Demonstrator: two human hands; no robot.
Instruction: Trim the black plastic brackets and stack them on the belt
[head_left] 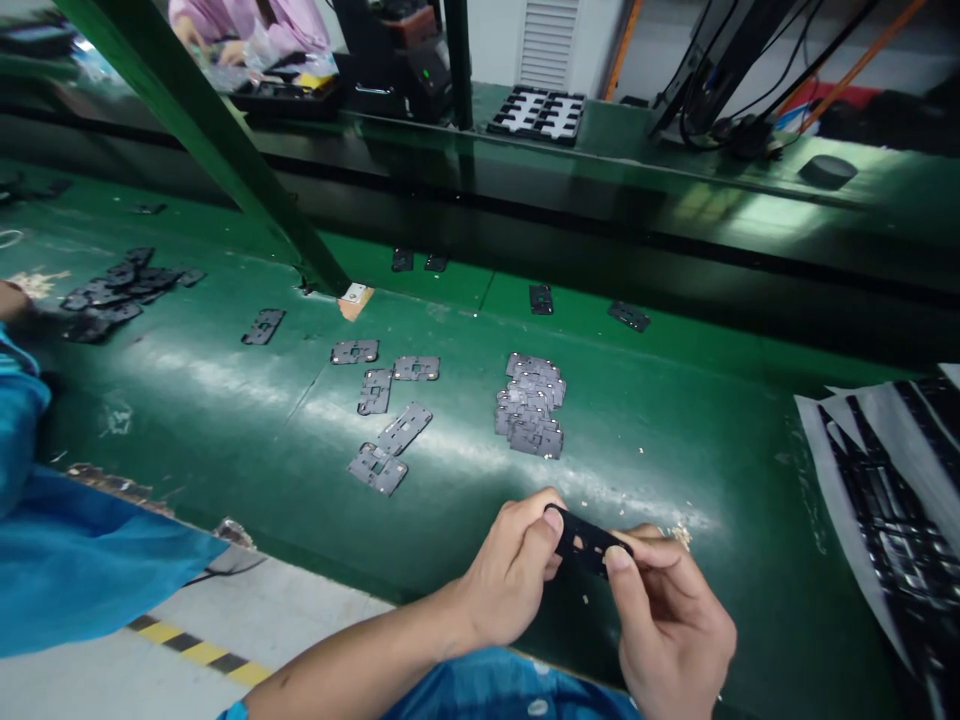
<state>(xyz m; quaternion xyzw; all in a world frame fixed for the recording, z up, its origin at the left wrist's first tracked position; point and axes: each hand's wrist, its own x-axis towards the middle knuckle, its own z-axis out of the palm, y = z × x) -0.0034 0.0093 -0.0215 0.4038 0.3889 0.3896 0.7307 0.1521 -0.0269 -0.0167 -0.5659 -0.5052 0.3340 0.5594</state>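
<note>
Between my two hands is a flat black plastic plate (583, 540) with small cut-outs. My left hand (517, 570) pinches its left end, thumb on top. At the opposite end, my right hand (664, 610) grips it between thumb and fingers. The plate is held just above the green bench, near its front edge. Beyond my hands lies an overlapping stack of similar dark plates (531, 405). Several more loose plates (405, 428) are scattered to the left of that stack.
Sheets with black strips (892, 500) lie at the right. A green slanted post (217, 150) meets the bench left of centre. A heap of plates (127, 290) lies far left, near a person in blue (75, 560). Someone in a pink sleeve (292, 25) works behind.
</note>
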